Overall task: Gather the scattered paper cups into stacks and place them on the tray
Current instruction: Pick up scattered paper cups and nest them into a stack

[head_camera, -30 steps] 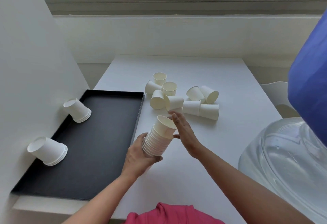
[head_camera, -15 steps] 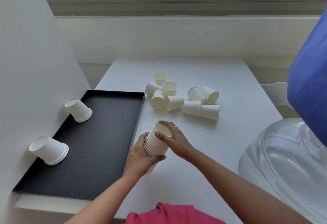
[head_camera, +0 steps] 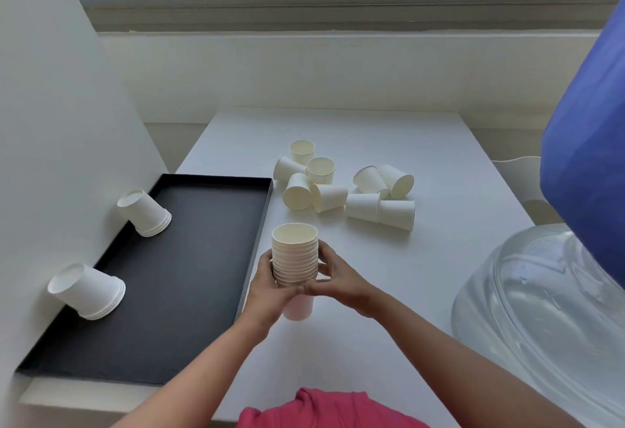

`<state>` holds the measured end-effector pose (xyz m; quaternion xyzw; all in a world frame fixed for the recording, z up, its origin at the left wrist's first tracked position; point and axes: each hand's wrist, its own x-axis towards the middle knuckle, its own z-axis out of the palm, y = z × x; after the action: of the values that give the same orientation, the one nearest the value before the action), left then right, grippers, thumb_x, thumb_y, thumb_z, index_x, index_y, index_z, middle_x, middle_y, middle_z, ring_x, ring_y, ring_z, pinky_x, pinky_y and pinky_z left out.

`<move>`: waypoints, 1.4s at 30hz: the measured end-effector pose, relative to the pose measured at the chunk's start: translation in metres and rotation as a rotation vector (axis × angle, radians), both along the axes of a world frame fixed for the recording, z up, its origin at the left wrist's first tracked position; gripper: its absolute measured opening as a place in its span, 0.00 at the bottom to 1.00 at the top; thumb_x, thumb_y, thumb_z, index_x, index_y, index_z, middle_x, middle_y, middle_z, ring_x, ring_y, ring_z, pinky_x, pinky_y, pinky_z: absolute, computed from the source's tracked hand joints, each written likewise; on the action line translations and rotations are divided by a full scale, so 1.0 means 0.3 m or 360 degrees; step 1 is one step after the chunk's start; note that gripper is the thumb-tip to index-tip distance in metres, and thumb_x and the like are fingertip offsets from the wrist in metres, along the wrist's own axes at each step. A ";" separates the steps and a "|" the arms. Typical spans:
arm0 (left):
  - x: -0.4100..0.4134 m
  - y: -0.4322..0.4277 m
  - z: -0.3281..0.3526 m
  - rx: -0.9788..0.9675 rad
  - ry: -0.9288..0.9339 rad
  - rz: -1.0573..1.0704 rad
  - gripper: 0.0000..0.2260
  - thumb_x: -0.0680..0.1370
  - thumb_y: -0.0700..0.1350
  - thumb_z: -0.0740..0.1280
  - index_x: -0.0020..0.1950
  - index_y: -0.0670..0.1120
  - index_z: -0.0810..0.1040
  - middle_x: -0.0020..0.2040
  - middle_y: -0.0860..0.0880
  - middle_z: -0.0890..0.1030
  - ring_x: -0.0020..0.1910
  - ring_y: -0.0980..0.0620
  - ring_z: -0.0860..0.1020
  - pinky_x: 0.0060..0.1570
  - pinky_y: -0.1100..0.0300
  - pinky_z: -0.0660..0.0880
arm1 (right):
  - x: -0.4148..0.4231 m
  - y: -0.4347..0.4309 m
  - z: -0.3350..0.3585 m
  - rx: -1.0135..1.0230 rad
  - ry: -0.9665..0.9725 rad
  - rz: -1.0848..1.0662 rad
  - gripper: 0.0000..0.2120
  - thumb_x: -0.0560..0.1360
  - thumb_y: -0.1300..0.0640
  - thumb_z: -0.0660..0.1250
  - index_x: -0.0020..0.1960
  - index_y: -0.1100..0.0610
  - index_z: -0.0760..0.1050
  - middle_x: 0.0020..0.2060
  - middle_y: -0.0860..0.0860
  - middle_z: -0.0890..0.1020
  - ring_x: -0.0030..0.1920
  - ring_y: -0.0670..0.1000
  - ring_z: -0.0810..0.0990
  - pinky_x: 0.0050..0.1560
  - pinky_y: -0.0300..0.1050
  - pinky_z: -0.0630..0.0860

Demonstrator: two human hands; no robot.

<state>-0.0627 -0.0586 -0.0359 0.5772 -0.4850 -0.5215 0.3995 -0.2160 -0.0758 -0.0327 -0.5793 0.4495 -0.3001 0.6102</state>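
A stack of white paper cups stands upright in front of me, mouth up, just right of the black tray. My left hand grips its left side and my right hand grips its right side. Several loose paper cups lie scattered on the white table beyond the stack, most on their sides. Two short cup stacks rest tilted on the tray against the left wall: one at the far end, one nearer.
A white wall panel runs along the tray's left side. A large clear water bottle with a blue top stands at the right. A white chair back shows past the table's right edge.
The stack has turned from tilted to upright. My right hand moved from the top cup's rim down to the stack's right side, and the top cup is pressed in.
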 end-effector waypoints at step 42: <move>0.025 0.001 -0.069 0.0188 -0.0425 -0.0252 0.27 0.74 0.47 0.69 0.70 0.53 0.62 0.69 0.53 0.68 0.70 0.55 0.64 0.63 0.58 0.63 | -0.315 -0.054 -0.135 -0.0314 0.0576 -0.1953 0.41 0.64 0.64 0.76 0.71 0.60 0.59 0.66 0.58 0.70 0.66 0.60 0.68 0.63 0.53 0.67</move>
<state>-0.0552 -0.0583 -0.0567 0.6238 -0.5463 -0.4978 0.2545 -0.3105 -0.0919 -0.0732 -0.3118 0.7651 -0.5318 0.1861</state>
